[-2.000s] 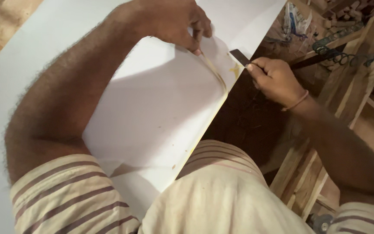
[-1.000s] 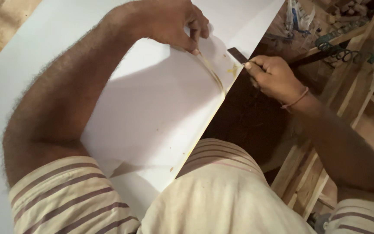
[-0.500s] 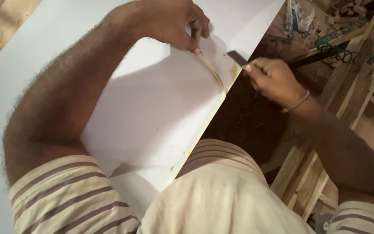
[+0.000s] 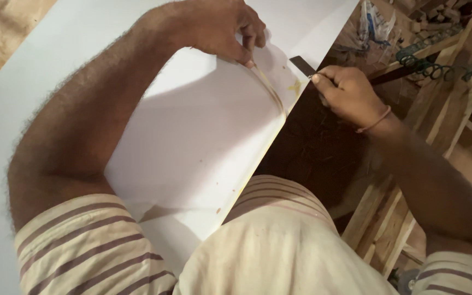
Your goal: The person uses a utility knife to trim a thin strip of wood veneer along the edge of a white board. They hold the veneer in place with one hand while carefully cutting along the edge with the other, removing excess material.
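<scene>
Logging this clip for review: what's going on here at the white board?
A person in a striped shirt leans over a large white board. Their left hand pinches a thin pale strip that curves away from the board's edge. Their right hand holds a flat dark blade against that edge, beside a yellowish smear, possibly glue. To the right stand wooden frames with a coiled green cable on top.

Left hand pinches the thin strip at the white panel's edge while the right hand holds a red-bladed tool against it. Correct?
Not quite: the head view shows the tool's blade is dark, not red. The left hand does pinch the thin strip at the white panel edge, and the right hand holds the tool.
</scene>
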